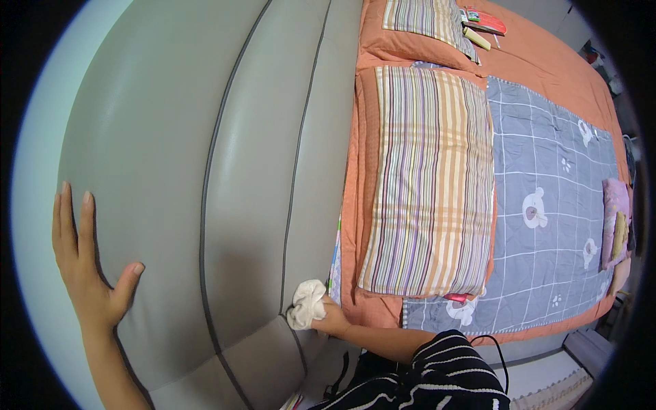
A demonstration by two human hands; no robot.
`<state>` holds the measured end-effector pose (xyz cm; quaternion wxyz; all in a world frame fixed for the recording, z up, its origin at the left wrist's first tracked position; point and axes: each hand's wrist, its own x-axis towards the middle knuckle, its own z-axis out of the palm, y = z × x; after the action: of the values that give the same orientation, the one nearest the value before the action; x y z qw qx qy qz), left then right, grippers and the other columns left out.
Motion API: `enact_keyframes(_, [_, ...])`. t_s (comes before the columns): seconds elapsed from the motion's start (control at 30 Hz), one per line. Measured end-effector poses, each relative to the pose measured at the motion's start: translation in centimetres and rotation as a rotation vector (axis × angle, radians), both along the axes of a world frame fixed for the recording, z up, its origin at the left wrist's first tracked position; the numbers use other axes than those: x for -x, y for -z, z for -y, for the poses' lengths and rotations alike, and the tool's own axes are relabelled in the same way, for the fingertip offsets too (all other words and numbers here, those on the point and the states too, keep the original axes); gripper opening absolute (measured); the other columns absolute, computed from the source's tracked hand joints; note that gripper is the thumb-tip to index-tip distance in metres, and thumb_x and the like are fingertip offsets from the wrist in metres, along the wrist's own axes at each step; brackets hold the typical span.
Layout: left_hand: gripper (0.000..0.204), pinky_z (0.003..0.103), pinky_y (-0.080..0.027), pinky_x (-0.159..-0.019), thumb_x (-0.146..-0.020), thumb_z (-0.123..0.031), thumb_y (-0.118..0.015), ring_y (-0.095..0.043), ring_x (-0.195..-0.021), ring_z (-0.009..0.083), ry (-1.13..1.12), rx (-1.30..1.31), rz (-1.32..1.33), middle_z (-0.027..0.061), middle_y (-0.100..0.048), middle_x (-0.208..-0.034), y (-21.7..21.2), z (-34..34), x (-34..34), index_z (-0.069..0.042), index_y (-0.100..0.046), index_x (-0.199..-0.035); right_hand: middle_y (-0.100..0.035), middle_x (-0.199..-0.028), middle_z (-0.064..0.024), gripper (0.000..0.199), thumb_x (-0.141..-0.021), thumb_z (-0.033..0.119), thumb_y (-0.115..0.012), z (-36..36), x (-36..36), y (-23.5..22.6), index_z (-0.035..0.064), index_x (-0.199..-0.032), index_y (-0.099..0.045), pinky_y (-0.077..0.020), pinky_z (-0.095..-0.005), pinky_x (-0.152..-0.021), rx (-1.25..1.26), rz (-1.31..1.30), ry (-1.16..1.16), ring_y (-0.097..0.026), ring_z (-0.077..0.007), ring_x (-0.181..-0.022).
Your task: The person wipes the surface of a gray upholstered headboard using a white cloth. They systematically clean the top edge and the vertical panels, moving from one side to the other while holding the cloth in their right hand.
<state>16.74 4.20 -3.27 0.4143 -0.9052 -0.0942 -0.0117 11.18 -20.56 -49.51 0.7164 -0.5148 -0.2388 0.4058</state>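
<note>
My left hand [87, 263] rests flat on the top edge of the grey padded headboard [205, 171], fingers spread and thumb out. My right hand [333, 318] holds a crumpled white cloth [307, 305] pressed against the lower part of the headboard, close to where it meets the bed. A striped pillow [430, 184] with orange edging lies just right of the cloth. My striped black-and-white sleeve [437, 376] shows at the bottom.
An orange sheet [547, 61] covers the bed, with a grey checked blanket [553, 205] printed with bears. A second striped pillow [427, 20] lies further up, books [485, 24] beside it. A pink item [615, 219] sits at the right edge.
</note>
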Motion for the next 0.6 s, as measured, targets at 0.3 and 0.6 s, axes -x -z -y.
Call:
enact_keyframes(0.3, [0.093,0.053,-0.027,-0.112,-0.076,-0.076,-0.05,-0.025,-0.142,0.0339,-0.003,0.016,-0.035,0.0157,-0.027,-0.153,0.2,-1.0,1.0,-0.016,-0.038,-0.146,-0.063,-0.111,-0.014,0.045,-0.078,0.016,-0.07,-15.0,-35.4,0.0,-0.0026,-0.117,-0.055,-0.0464,-0.0351,-0.089,0.004,0.07,0.695,-0.06,-0.0242,-0.104])
enact_keyframes(0.6, [0.089,0.056,-0.033,-0.108,-0.075,-0.072,-0.055,-0.03,-0.14,0.036,-0.03,0.018,-0.057,0.0162,-0.03,-0.152,0.1,-1.1,1.3,-0.018,-0.04,-0.145,-0.055,-0.125,-0.0131,0.051,-0.086,0.016,-0.057,-11.2,-19.2,8.3,-0.0011,-0.132,-0.043,-0.0434,-0.0343,-0.097,0.141,-0.196,0.629,-0.054,-0.0224,-0.114])
